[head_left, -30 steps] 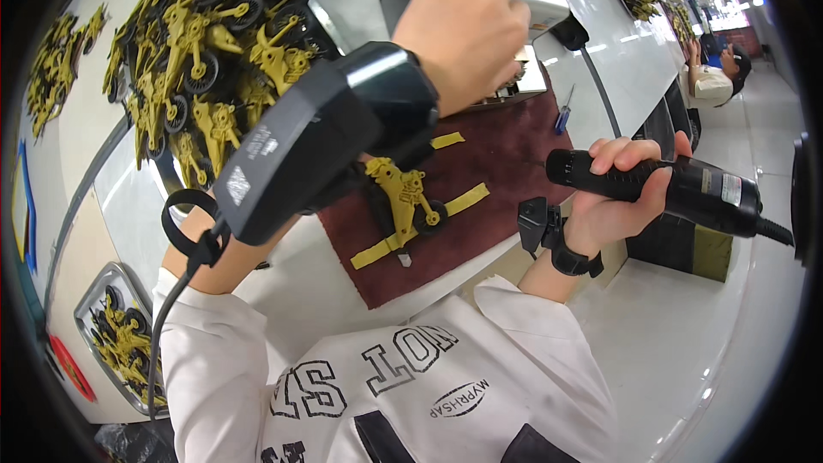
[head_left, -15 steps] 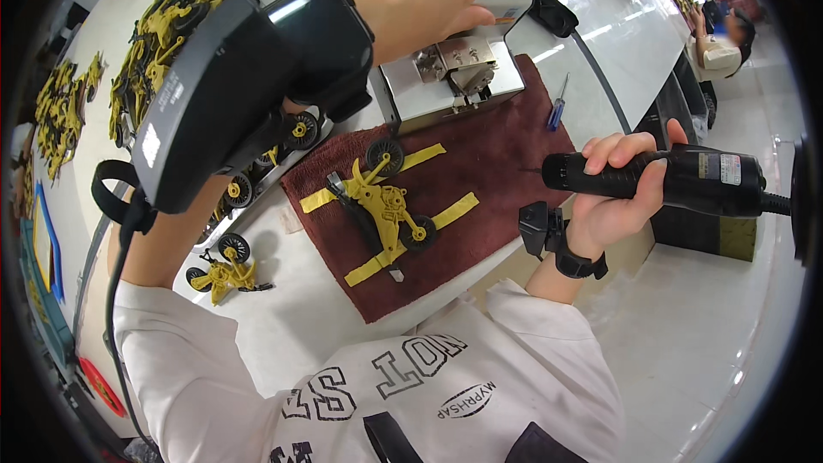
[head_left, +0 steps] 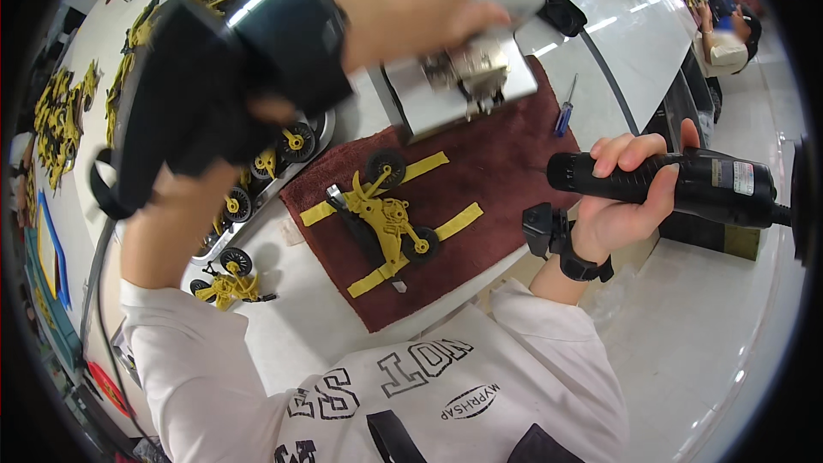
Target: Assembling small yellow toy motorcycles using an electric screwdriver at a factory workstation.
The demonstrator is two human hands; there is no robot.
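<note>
Right hand (head_left: 630, 176) was clamped around a black cylindrical power screwdriver (head_left: 707, 184), well apart from the left hand (head_left: 420, 4). Left hand, blurred, was at a silver box-shaped metal machine (head_left: 420, 107); whether it gripped anything could not be determined. Between the forearms, a yellow-and-black plastic toy motorcycle (head_left: 390, 223) lay on its side on a maroon cloth (head_left: 489, 163), across two yellow tape strips (head_left: 460, 219). A blue-handled screwdriver (head_left: 562, 123) lay just beside the cloth's far right edge.
</note>
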